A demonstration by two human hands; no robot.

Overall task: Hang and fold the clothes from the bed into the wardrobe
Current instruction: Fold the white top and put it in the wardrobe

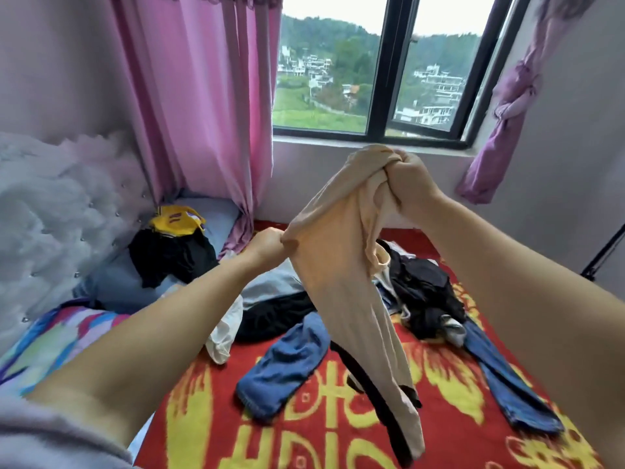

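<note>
Hands raised above a cluttered bed stretch a thin, beige, slightly sheer garment. The right hand bunches its top edge in a tight fist, fingers curled around the gathered fabric; the left hand, lower, pinches another edge, pulling the cloth taut between them. The rest hangs limp in a long narrowing strip with dark trim, over a bed covered by a fuzzy red blanket with yellow patterns. On it lie a rumpled blue cloth, blue jeans and a heap of dark clothes. Glossy pink curtains hang in folds beside the dark-framed window.
</note>
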